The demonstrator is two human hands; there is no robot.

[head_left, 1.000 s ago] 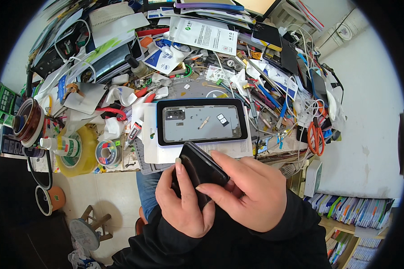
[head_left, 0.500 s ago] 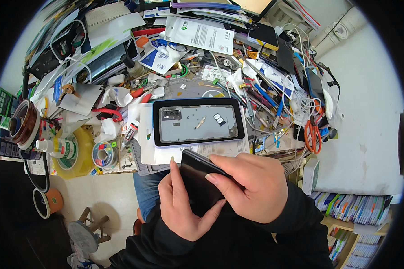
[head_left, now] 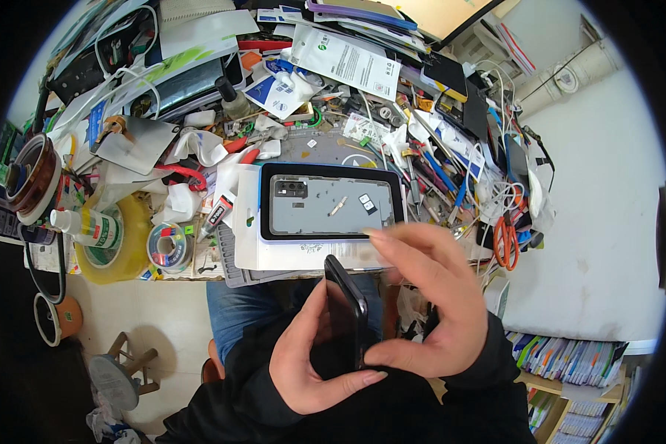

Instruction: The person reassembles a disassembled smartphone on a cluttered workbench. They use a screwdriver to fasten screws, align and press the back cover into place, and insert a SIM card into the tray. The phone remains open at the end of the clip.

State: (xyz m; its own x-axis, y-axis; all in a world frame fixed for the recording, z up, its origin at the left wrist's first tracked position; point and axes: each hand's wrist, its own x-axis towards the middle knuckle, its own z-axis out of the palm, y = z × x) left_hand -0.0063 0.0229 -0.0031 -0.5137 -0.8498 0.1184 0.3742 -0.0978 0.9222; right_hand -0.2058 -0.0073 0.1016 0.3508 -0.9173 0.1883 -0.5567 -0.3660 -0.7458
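Observation:
A black smartphone (head_left: 358, 307) is tilted nearly on edge above my lap, its long side edge facing right. My left hand (head_left: 303, 370) grips it from the left and below, with the thumb under the lower end. My right hand (head_left: 451, 318) has its fingers spread and raised, slightly blurred; the thumb is close to the phone's lower right edge, and I cannot tell if it touches. Beyond the hands, a black-rimmed rectangular phone housing (head_left: 266, 222) with a grey inside and camera area lies on white packaging (head_left: 244, 255). A small card tray (head_left: 367, 203) and a thin metallic piece (head_left: 337, 206) lie in it.
Tools, cables and papers crowd the bench around the housing. To the left are a yellow tape roll (head_left: 138, 255), a solder spool (head_left: 167, 246), a white bottle (head_left: 89, 227) and a glue tube (head_left: 216, 214). A stool (head_left: 115, 381) stands on the floor; shelves (head_left: 570, 362) are at right.
My right hand has come away from the phone's upper edge and its fingers have spread. The phone has turned more onto its edge, in my left hand. The view has shifted slightly.

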